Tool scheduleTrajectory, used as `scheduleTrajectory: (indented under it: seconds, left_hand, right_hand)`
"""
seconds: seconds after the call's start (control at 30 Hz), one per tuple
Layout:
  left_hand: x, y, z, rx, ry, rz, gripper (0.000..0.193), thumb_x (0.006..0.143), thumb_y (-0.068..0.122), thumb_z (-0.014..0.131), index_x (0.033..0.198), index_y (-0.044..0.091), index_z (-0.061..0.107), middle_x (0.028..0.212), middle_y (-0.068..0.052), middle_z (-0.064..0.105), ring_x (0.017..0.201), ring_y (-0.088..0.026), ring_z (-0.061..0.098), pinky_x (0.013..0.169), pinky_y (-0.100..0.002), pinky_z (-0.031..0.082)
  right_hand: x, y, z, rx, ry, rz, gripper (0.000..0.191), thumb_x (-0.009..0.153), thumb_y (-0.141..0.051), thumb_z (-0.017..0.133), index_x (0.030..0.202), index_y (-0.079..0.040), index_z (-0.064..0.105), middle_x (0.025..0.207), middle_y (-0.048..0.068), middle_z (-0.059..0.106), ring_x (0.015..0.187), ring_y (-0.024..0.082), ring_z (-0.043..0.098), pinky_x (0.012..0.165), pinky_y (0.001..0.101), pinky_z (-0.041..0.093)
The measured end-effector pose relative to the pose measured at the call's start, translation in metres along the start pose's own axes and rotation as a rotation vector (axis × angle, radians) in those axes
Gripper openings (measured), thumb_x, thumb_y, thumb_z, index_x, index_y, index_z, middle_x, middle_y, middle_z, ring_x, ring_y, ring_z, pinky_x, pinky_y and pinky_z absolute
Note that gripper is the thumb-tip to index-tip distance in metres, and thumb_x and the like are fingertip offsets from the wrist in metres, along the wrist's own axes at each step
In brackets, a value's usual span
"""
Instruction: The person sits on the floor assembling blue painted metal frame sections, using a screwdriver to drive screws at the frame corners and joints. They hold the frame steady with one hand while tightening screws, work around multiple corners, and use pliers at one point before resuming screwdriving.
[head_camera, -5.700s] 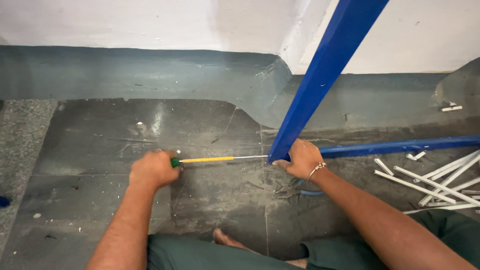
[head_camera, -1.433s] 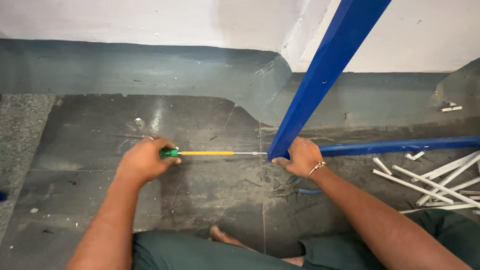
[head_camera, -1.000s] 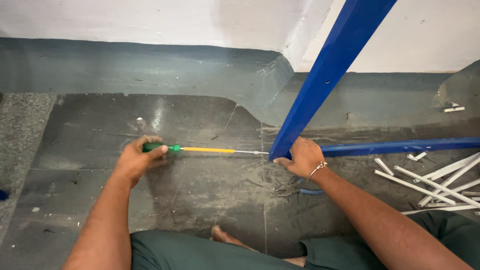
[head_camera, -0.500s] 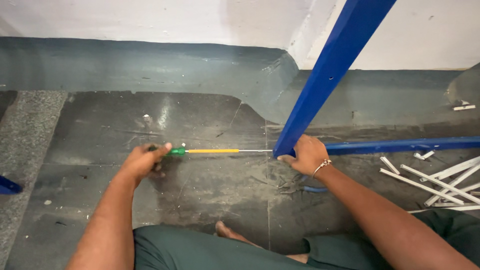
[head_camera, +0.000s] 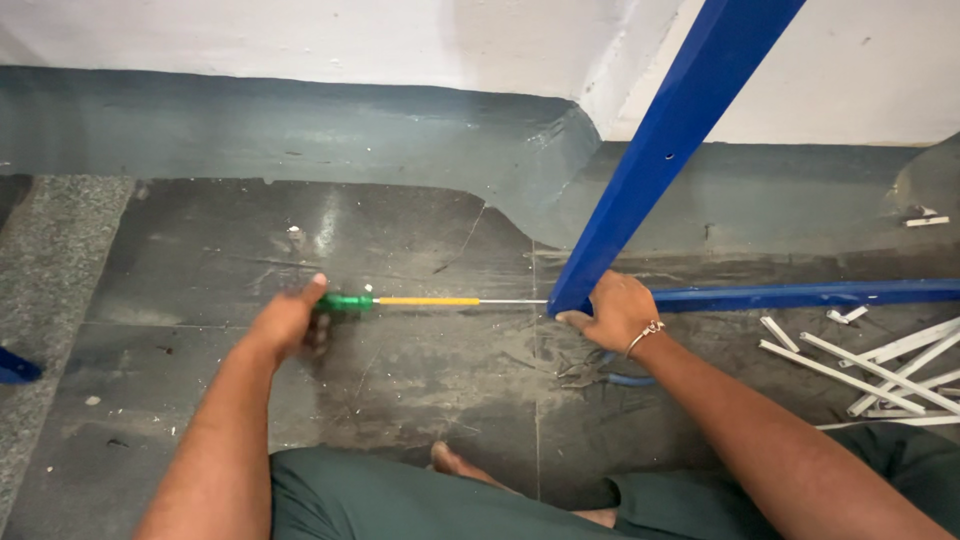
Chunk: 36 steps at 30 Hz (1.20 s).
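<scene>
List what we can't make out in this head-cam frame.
- Screwdriver tip, head view: hidden behind the slanted blue bar and right hand.
- Its handle: mostly covered by the left hand.
- Blue-handled pliers: partly under the right wrist.
- White strips: cut off by the right edge.

Left hand (head_camera: 290, 322): fingers curled shut in a fist, thumb lying along the top and pointing right, back of the hand turned up toward the camera. Left forearm: bare, rising from the lower left edge and running up and to the right to the wrist, held nearly straight. Right hand (head_camera: 615, 310): palm down, fingers bent and pressed forward to the left, knuckles raised; a thin bracelet circles the wrist. Right forearm: bare, entering from the lower right corner and slanting up to the left. The hands are well apart. A bare foot (head_camera: 455, 462) shows between the arms, below both hands.
</scene>
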<state>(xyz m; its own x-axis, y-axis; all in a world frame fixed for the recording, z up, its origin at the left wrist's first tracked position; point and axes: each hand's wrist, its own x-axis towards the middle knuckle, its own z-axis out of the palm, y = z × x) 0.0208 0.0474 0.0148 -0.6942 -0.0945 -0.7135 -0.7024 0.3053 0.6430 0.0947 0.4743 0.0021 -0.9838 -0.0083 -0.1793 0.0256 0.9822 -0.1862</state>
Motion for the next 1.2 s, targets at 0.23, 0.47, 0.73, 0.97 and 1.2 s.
scheduleTrajectory:
  seconds: [0.23,0.47,0.73,0.97,1.2]
  left_hand:
    - [0.004,-0.005,-0.006,-0.073,-0.06,0.045,0.045,0.106,0.04,0.055,0.115,-0.004,0.058,0.081,-0.007,0.061,0.068,-0.019,0.054,0.069,-0.041,0.056]
    - [0.005,-0.002,0.003,-0.065,0.019,0.033,0.04,0.108,0.038,0.052,0.116,0.0,0.06,0.082,-0.01,0.06,0.068,-0.022,0.055,0.065,-0.044,0.056]
    - [0.007,-0.008,-0.006,0.034,-0.055,-0.038,0.04,0.097,0.031,0.065,0.129,0.007,0.064,0.088,-0.007,0.068,0.072,-0.02,0.063,0.076,-0.041,0.06]
    - [0.001,-0.009,-0.016,0.078,-0.089,-0.039,0.049,0.095,0.037,0.069,0.132,0.005,0.064,0.087,-0.006,0.067,0.082,-0.024,0.069,0.08,-0.043,0.06]
    - [-0.004,-0.004,-0.016,0.046,-0.069,0.052,0.052,0.089,0.041,0.067,0.128,0.007,0.065,0.103,-0.008,0.079,0.093,-0.021,0.074,0.085,-0.04,0.062]
  right_hand:
    - [0.002,0.005,0.007,0.002,0.082,-0.076,0.054,0.072,-0.058,0.081,0.093,-0.009,0.075,0.087,0.016,0.068,0.084,0.038,0.066,0.076,0.0499,0.052]
    - [0.001,-0.001,0.003,-0.018,-0.036,-0.007,0.051,0.075,-0.059,0.078,0.097,-0.013,0.075,0.088,0.015,0.067,0.082,0.035,0.067,0.076,0.048,0.054]
    - [0.001,0.001,0.007,0.019,0.052,-0.043,0.051,0.072,-0.057,0.082,0.093,-0.011,0.074,0.083,0.015,0.068,0.08,0.036,0.066,0.073,0.0487,0.053]
    - [0.003,0.005,0.015,0.02,0.106,-0.052,0.058,0.072,-0.06,0.083,0.09,-0.006,0.072,0.08,0.015,0.067,0.078,0.037,0.065,0.072,0.0494,0.053]
    - [0.003,0.006,0.017,-0.014,0.071,-0.065,0.054,0.073,-0.061,0.08,0.091,-0.011,0.076,0.081,0.015,0.065,0.076,0.035,0.065,0.071,0.0484,0.053]
